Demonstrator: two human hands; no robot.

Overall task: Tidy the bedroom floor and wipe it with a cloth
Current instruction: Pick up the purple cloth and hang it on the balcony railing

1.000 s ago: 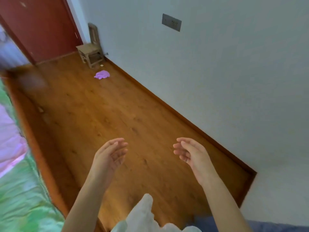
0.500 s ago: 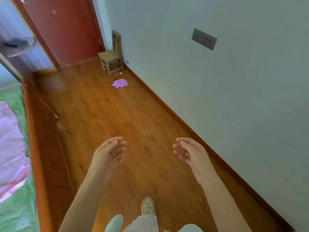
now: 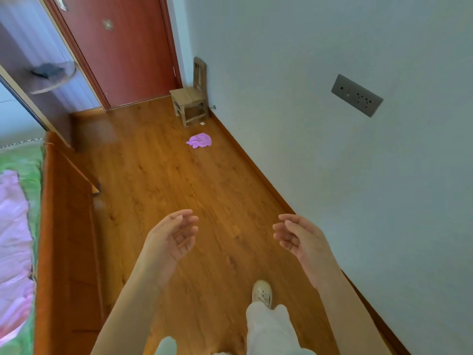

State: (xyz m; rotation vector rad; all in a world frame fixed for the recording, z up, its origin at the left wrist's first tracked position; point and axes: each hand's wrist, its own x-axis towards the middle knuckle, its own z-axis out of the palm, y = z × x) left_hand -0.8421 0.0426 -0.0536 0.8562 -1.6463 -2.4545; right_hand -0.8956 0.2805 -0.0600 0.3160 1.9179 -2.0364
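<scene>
While both arms reach forward at waist height, the left hand (image 3: 171, 237) and the right hand (image 3: 299, 237) hang with fingers loosely curved, palms facing each other, and neither holds anything. The purple cloth (image 3: 199, 140) lies crumpled on the wooden floor (image 3: 158, 180) well ahead, just in front of the small wooden chair (image 3: 190, 98) and near the skirting of the right-hand wall. Judging from this, the step in hand is the walk to the cloth: go straight along the wall, crouch close beside it instead of stretching, and gather the whole bundle in one hand so no corner trails. A small white scrap (image 3: 202, 123) sits by the chair's legs and probably wants picking up too.

One light shoe (image 3: 261, 292) is planted on the boards. The floor is glossy laminate, likely slippery once wet. A bed (image 3: 64, 252) with a wooden side panel and green and pink bedding runs along the left; a red-brown door (image 3: 122, 47) closes the far end, and a grey socket plate (image 3: 357, 95) sits on the wall.
</scene>
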